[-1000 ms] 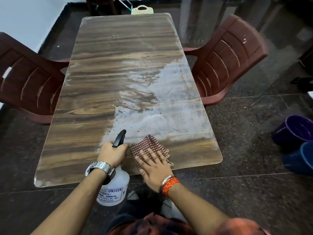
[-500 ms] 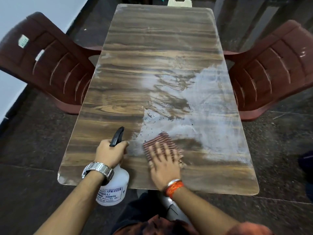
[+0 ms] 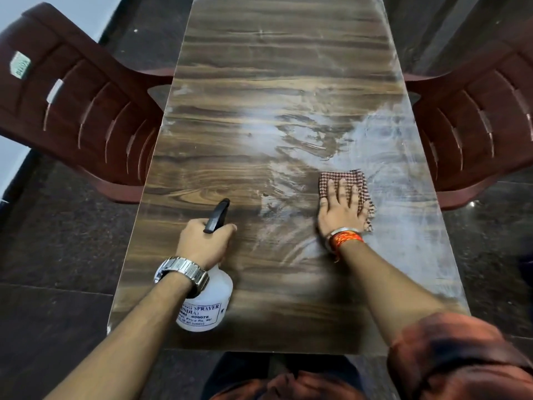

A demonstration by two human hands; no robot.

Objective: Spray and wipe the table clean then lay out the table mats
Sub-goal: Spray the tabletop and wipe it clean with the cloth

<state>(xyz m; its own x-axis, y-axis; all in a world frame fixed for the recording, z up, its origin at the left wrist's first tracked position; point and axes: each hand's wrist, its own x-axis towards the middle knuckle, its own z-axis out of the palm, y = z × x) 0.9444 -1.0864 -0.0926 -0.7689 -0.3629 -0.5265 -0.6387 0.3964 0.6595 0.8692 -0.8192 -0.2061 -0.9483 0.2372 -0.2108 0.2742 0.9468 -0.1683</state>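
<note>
My left hand [image 3: 206, 243] grips white plastic spray bottle [image 3: 212, 301]; right hand [image 3: 341, 209] presses flat on red-checked cloth [image 3: 346, 176]; residue may streak wood-grain desk [image 3: 274, 82].

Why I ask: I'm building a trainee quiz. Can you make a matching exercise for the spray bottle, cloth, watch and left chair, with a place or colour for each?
Things:
1 spray bottle
2 cloth
3 watch
4 left chair

Place or colour:
A silver
B beside the table
C under the flat right hand
D gripped by the left hand

Pairs: 1-D, 2-C, 3-A, 4-B
</note>
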